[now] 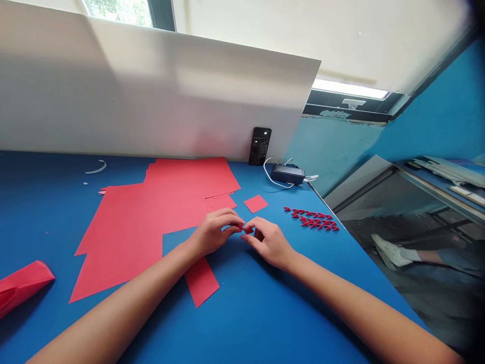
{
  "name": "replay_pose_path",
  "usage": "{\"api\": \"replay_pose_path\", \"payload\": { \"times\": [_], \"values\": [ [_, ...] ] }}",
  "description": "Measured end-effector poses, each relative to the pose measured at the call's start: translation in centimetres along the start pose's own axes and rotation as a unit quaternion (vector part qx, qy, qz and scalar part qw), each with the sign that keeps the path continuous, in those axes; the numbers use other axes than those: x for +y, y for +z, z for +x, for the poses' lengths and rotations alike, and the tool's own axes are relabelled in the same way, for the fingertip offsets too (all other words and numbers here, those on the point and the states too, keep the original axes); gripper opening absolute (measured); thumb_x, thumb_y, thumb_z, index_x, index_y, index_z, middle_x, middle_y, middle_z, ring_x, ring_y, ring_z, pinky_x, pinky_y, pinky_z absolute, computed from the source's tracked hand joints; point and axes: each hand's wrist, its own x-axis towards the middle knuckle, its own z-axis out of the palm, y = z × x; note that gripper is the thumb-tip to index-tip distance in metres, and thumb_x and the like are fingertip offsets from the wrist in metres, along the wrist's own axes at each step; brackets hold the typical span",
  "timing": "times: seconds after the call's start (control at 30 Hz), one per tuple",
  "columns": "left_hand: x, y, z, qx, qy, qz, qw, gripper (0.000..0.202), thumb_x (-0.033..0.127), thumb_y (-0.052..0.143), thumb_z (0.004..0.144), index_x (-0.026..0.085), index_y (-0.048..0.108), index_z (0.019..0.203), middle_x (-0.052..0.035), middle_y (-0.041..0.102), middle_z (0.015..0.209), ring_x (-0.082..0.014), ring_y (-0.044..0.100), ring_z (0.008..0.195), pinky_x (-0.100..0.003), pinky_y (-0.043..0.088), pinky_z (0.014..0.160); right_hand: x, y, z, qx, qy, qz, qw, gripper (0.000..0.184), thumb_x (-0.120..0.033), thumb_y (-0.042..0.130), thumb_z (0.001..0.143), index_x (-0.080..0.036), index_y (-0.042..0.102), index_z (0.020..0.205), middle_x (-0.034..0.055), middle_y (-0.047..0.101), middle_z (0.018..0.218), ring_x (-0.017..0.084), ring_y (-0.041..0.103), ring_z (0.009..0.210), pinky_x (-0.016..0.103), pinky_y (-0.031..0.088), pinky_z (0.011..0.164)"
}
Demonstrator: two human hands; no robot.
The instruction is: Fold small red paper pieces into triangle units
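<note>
My left hand (214, 231) and my right hand (267, 241) meet over the blue table (265, 313), fingers pinched together on a small folded piece of red paper (246, 228) held between them. Large red paper sheets (151, 217) lie flat just left of my hands. A small red paper square (255, 203) sits beyond my right hand. Several tiny folded red pieces (312, 220) lie in rows to the right, near the table's edge.
A white board (151, 101) stands along the back with a black phone (259, 145) leaning on it, beside a black power adapter (288, 174) with a white cable. A red roll (22, 283) lies far left. Another person's shoe (390, 253) shows past the right edge.
</note>
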Motion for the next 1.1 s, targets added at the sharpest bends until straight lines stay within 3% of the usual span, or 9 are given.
{"api": "replay_pose_path", "payload": {
  "times": [0.1, 0.2, 0.37, 0.53, 0.63, 0.77, 0.93, 1.1],
  "values": [
    [0.5, 0.3, 0.0, 0.005, -0.004, -0.018, 1.000, 0.014, 0.020, 0.066, 0.087, 0.017, 0.070, 0.100, -0.0109, 0.069, 0.106, -0.0162, 0.069, 0.084, -0.029, 0.059, 0.073, -1.0, -0.2, -0.9, 0.018, 0.003, -0.011, 1.000, 0.002, -0.019, 0.059, 0.088, -0.019, 0.057, 0.090, 0.0019, 0.060, 0.086, 0.012, 0.051, 0.066, 0.026, 0.042, 0.062],
    [1.1, 0.5, 0.0, -0.034, -0.036, -0.071, 0.996, 0.018, 0.023, 0.066, 0.087, 0.017, 0.069, 0.103, -0.0086, 0.073, 0.094, -0.0174, 0.070, 0.082, -0.031, 0.060, 0.074, -1.5, -0.7, -1.9, 0.001, -0.003, -0.003, 1.000, 0.005, -0.016, 0.057, 0.088, -0.019, 0.058, 0.092, 0.0038, 0.061, 0.090, 0.014, 0.054, 0.073, 0.026, 0.044, 0.065],
    [2.4, 0.5, 0.4, -0.068, -0.099, -0.164, 0.979, 0.012, 0.026, 0.069, 0.084, 0.015, 0.071, 0.088, -0.0071, 0.072, 0.085, -0.0169, 0.068, 0.079, -0.030, 0.060, 0.072, -1.6, -1.8, -3.3, 0.002, 0.004, 0.062, 0.998, 0.016, -0.016, 0.052, 0.091, -0.020, 0.064, 0.100, 0.0056, 0.067, 0.096, 0.016, 0.060, 0.082, 0.029, 0.049, 0.069],
    [3.0, 0.9, 0.3, -0.051, -0.143, -0.214, 0.965, 0.012, 0.023, 0.072, 0.081, 0.014, 0.071, 0.089, -0.0075, 0.070, 0.088, -0.0171, 0.068, 0.081, -0.030, 0.059, 0.070, -1.0, -1.8, -3.7, 0.086, 0.109, 0.215, 0.967, 0.019, -0.026, 0.060, 0.089, -0.022, 0.061, 0.107, 0.0047, 0.070, 0.093, 0.012, 0.063, 0.063, 0.027, 0.052, 0.057],
    [2.9, 1.3, 0.0, -0.051, -0.169, -0.218, 0.960, 0.014, 0.022, 0.072, 0.081, 0.014, 0.070, 0.092, -0.0077, 0.069, 0.090, -0.0177, 0.069, 0.082, -0.029, 0.060, 0.069, -0.6, -1.2, -3.8, 0.080, 0.149, 0.281, 0.945, 0.024, -0.032, 0.066, 0.084, -0.022, 0.059, 0.105, 0.0047, 0.070, 0.094, 0.013, 0.066, 0.062, 0.023, 0.047, 0.046],
    [2.6, 1.9, -0.3, -0.050, -0.185, -0.264, 0.945, 0.016, 0.020, 0.075, 0.077, 0.012, 0.070, 0.090, -0.0079, 0.068, 0.088, -0.0190, 0.070, 0.082, -0.033, 0.061, 0.074, 0.0, -0.7, -3.9, 0.060, 0.156, 0.296, 0.940, 0.024, -0.032, 0.072, 0.079, -0.021, 0.060, 0.096, 0.0014, 0.068, 0.083, 0.013, 0.066, 0.061, 0.022, 0.046, 0.045],
    [2.0, 2.2, -0.4, -0.042, -0.170, -0.260, 0.950, 0.009, 0.015, 0.073, 0.078, 0.012, 0.069, 0.085, -0.0072, 0.068, 0.087, -0.0169, 0.068, 0.081, -0.031, 0.059, 0.075, 0.1, -0.7, -3.7, 0.063, 0.157, 0.296, 0.940, 0.021, -0.031, 0.075, 0.076, -0.020, 0.060, 0.086, -0.0005, 0.066, 0.075, 0.012, 0.064, 0.058, 0.022, 0.046, 0.046],
    [2.0, 2.1, -0.2, -0.047, -0.199, -0.280, 0.938, 0.014, 0.011, 0.073, 0.076, 0.011, 0.067, 0.089, -0.0061, 0.068, 0.086, -0.0160, 0.069, 0.080, -0.030, 0.059, 0.075, 0.1, -0.7, -3.5, 0.083, 0.186, 0.314, 0.927, 0.025, -0.034, 0.076, 0.074, -0.019, 0.059, 0.084, -0.0010, 0.064, 0.068, 0.013, 0.063, 0.056, 0.021, 0.046, 0.043]
  ]
}}
